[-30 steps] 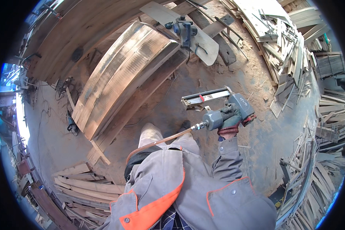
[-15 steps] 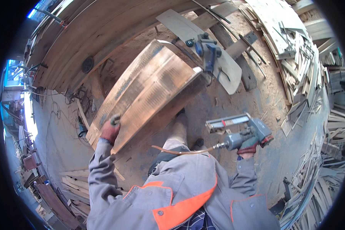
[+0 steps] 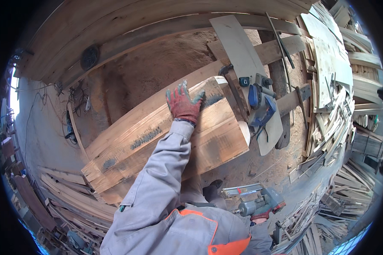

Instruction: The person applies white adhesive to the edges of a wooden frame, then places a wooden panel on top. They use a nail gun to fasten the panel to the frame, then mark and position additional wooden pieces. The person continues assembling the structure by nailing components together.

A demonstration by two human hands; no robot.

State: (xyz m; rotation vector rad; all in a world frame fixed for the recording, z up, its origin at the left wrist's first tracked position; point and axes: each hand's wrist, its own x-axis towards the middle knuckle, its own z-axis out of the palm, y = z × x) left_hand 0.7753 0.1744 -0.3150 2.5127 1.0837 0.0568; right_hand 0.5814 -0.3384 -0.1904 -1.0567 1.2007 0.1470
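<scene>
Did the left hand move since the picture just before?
Yes: the left hand has moved away from the person's body, closer to the blue power tool on the pale board.

A: Dial centre?
B: Wooden panel [image 3: 147,144], matt, grain showing, with rough-looking dark patches.
A: Left glove [image 3: 185,104], towards twelve?
B: Knitted cloth, matt.
A: Nail gun [image 3: 251,208], between four and five?
B: Smooth housing [image 3: 273,199], bright metal magazine [image 3: 246,189].
A: Three o'clock?
B: Wood offcuts [image 3: 327,142], rough, splintered.
A: Sleeve [image 3: 155,172], seven?
B: Matt cloth, creased.
</scene>
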